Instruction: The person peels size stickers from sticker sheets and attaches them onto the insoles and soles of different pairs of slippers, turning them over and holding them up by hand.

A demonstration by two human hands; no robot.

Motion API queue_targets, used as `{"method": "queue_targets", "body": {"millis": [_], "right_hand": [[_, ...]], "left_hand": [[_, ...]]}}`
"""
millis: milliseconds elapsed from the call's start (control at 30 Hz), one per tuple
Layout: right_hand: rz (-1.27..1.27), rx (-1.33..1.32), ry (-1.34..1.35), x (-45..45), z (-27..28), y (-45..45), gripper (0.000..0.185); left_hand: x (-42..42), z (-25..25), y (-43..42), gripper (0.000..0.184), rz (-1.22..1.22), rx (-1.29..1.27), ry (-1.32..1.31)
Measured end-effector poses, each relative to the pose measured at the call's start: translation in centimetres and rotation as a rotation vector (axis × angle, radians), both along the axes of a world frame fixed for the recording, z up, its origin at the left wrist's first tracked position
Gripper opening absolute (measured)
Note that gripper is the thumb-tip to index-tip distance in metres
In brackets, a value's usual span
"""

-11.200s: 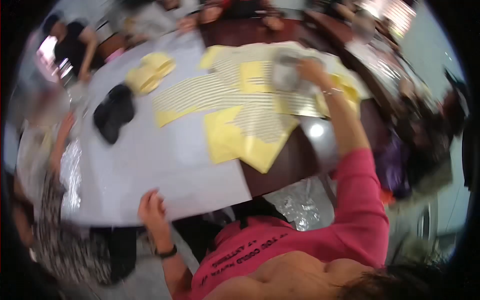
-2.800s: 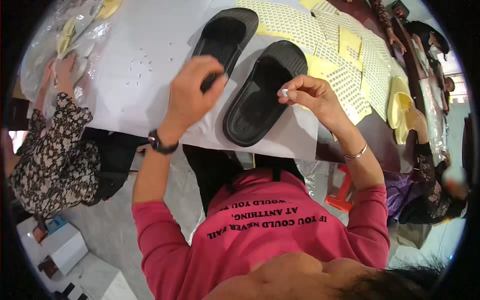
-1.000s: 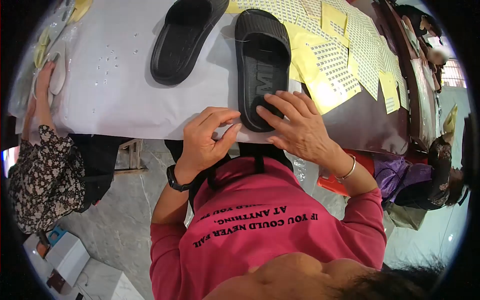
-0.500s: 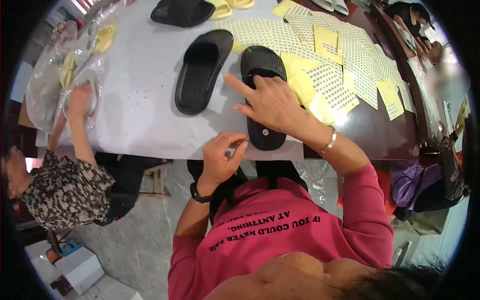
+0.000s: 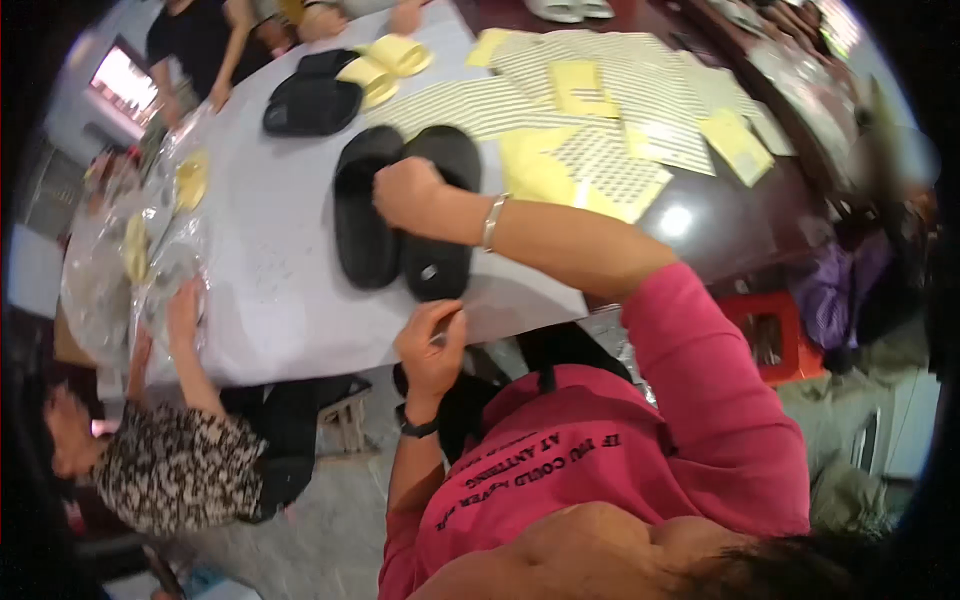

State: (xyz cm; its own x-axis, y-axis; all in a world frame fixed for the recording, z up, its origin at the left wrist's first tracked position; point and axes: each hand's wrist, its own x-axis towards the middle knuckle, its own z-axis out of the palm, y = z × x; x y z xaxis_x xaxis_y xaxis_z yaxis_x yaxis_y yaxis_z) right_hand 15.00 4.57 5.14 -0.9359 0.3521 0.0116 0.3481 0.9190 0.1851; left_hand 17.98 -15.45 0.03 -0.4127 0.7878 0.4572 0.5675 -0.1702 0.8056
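Two black slippers lie side by side on the white-covered table, toes away from me: the left slipper (image 5: 367,240) and the right slipper (image 5: 440,262). A small pale sticker (image 5: 429,272) shows on the right one's heel. My right hand (image 5: 415,197) is closed over their adjoining straps and seems to grip both; its fingertips are hidden. Near the table's front edge, just below the right slipper's heel, my left hand (image 5: 432,345) has thumb and fingers curled together in a pinch. Whatever they may hold is too small to make out.
Printed yellow sticker sheets (image 5: 650,100) overlap across the right side. Beyond stand another black pair (image 5: 315,100) and yellow slippers (image 5: 400,55). At left, a co-worker's hand (image 5: 183,305) touches plastic-bagged slippers (image 5: 135,255). A red stool (image 5: 790,340) stands at right.
My right hand has closed and moved left with the right slipper, bringing it against the left one. The view has shifted; my left hand stays pinched near the table edge.
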Motion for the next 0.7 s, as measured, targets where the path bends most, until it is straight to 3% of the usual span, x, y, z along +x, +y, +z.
{"method": "queue_targets", "body": {"millis": [100, 200, 267, 333, 533, 700], "right_hand": [[0.028, 0.044, 0.122, 2.0, 2.1, -0.5, 0.017], [0.052, 0.122, 0.311, 5.0, 3.1, 2.2, 0.034], [-0.103, -0.064, 0.347, 10.2, 8.3, 2.3, 0.041], [-0.291, -0.117, 0.327, 14.1, 9.9, 4.2, 0.044], [-0.65, 0.096, 0.493, 29.1, 9.5, 14.0, 0.04], [-0.758, 0.294, 0.551, 40.2, 7.4, 22.2, 0.039]], "left_hand": [[0.1, -0.7, -0.2, 0.007, -0.035, 0.048, -0.064], [-0.1, -1.3, -0.2, 0.009, -0.087, 0.038, -0.093], [-0.3, -2.1, -0.1, 0.01, -0.053, 0.057, -0.084], [-0.2, -2.0, -0.3, 0.009, -0.057, 0.087, -0.067], [0.1, -1.3, -0.4, 0.008, -0.042, 0.032, -0.095], [0.2, -1.2, -0.2, 0.007, -0.03, 0.045, -0.107]]}}
